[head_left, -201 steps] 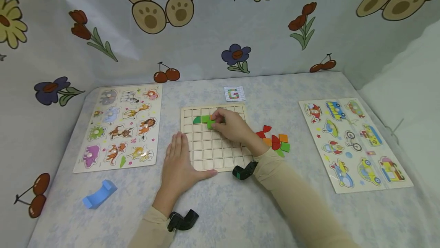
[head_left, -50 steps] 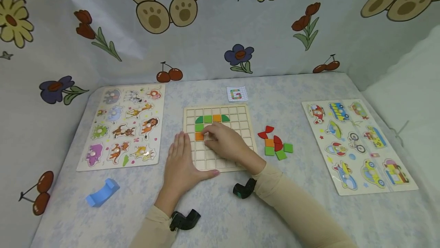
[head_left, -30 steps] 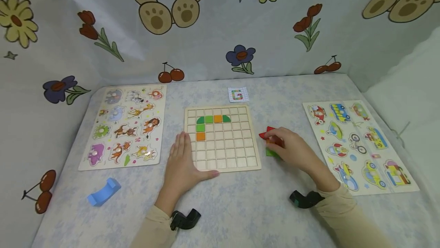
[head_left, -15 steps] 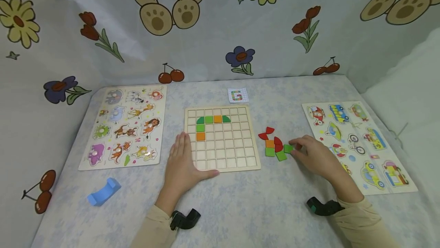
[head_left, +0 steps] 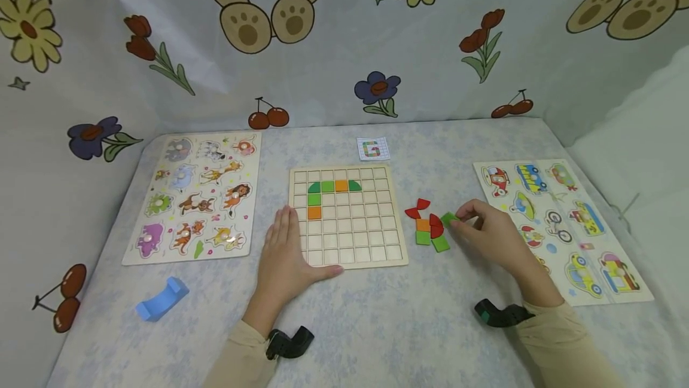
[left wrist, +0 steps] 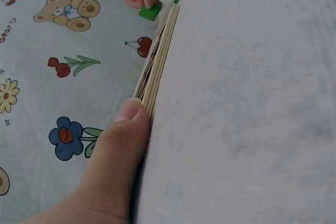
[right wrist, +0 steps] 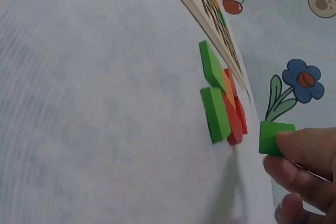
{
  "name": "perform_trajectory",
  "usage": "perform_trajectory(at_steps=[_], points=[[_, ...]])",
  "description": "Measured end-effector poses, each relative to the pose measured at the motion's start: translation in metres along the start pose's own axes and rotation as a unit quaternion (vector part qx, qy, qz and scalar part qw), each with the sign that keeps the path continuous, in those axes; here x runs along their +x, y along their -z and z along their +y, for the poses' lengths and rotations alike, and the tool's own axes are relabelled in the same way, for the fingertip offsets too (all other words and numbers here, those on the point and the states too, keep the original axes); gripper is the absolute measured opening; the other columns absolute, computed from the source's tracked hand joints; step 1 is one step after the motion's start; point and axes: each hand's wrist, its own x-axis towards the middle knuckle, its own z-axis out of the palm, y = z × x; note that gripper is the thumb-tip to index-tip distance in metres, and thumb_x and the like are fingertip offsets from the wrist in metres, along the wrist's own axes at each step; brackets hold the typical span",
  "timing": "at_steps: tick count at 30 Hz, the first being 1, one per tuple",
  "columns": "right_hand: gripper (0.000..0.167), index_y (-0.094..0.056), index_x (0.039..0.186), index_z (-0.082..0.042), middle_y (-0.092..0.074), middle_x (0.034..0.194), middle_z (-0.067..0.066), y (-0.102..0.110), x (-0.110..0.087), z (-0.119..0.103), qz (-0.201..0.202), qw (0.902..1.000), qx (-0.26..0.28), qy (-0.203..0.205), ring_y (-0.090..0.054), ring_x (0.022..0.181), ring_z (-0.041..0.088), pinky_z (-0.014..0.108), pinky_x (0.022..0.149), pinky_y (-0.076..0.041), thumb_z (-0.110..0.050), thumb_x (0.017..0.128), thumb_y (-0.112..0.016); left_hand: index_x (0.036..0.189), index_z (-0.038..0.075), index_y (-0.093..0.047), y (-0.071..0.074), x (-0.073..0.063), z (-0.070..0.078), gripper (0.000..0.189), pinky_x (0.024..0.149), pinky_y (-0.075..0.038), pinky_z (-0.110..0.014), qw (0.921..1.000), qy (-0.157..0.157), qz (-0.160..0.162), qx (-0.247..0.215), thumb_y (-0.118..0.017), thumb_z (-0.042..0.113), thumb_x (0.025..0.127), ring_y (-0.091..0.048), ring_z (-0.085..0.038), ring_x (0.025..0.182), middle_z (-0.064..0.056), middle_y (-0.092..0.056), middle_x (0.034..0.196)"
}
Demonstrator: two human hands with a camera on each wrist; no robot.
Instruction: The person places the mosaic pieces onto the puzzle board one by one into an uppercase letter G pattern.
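Pinching a green square (head_left: 449, 219) between thumb and fingers of the right hand (head_left: 495, 238) — tilted, at about that hand's ten o'clock. Just beside it, toward nine o'clock, lying in a loose cluster: red rounded pieces (head_left: 436, 220), an orange square (head_left: 423, 225) and two more green squares (head_left: 423, 237). Farther out at nine o'clock, lying on the pale worktop (head_left: 387, 328), a wooden grid board (head_left: 355, 226), bearing green and orange pieces (head_left: 328, 186) in its upper rows. Spread at the board's eight o'clock corner, the left hand (head_left: 284, 259) — straight-fingered along one edge, thumb stretched along the six o'clock edge. Outward from the board: near twelve o'clock, a small patterned card (head_left: 373, 149); at three, a vehicle puzzle (head_left: 562, 250); at nine, an animal puzzle (head_left: 210, 241); at eight, a curved blue block (head_left: 162, 299).
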Motion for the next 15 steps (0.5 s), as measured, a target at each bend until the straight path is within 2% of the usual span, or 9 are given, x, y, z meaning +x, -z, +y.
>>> perform_trajectory(at_steps=[3,7,11,15], points=[[0.017,-0.063,0.103,-0.015,-0.066,0.095,0.005,-0.006,0.009,-0.011,-0.006,0.9998,0.020,0.007,-0.050,0.064,0.016,0.024,0.053,-0.042,-0.028,0.094,-0.070,0.159,0.002,-0.004,0.000,0.000,0.000,0.153,0.126,-0.012,-0.049,1.0000,-0.001,0.000,0.001,-0.065,0.094,0.052,0.000,-0.029,0.156,-0.015,-0.002,0.168],[0.016,-0.064,0.105,-0.017,-0.067,0.094,0.003,-0.022,0.023,-0.037,-0.036,0.9978,0.050,0.023,-0.051,0.065,0.018,0.026,0.052,-0.043,-0.028,0.095,-0.068,0.159,0.003,-0.004,-0.001,0.001,0.000,0.154,0.126,-0.012,-0.049,1.0000,-0.002,-0.001,0.000,-0.064,0.094,0.051,0.000,-0.029,0.156,-0.014,-0.002,0.168],[0.011,-0.065,0.103,-0.019,-0.067,0.094,0.001,-0.047,0.037,-0.071,-0.074,0.9913,0.094,0.056,-0.053,0.063,0.018,0.027,0.051,-0.046,-0.025,0.094,-0.068,0.159,0.002,-0.004,-0.001,0.001,0.000,0.154,0.126,-0.012,-0.049,1.0000,0.001,-0.006,0.004,-0.063,0.095,0.052,0.001,-0.028,0.156,-0.015,-0.002,0.168],[0.008,-0.065,0.098,-0.022,-0.066,0.090,-0.003,-0.075,0.047,-0.105,-0.114,0.9837,0.109,0.087,-0.052,0.060,0.016,0.026,0.053,-0.046,-0.025,0.093,-0.071,0.159,0.002,-0.004,0.001,0.001,0.001,0.153,0.126,-0.012,-0.048,0.9999,0.004,-0.009,0.008,-0.063,0.094,0.053,0.000,-0.029,0.156,-0.015,-0.002,0.168]])
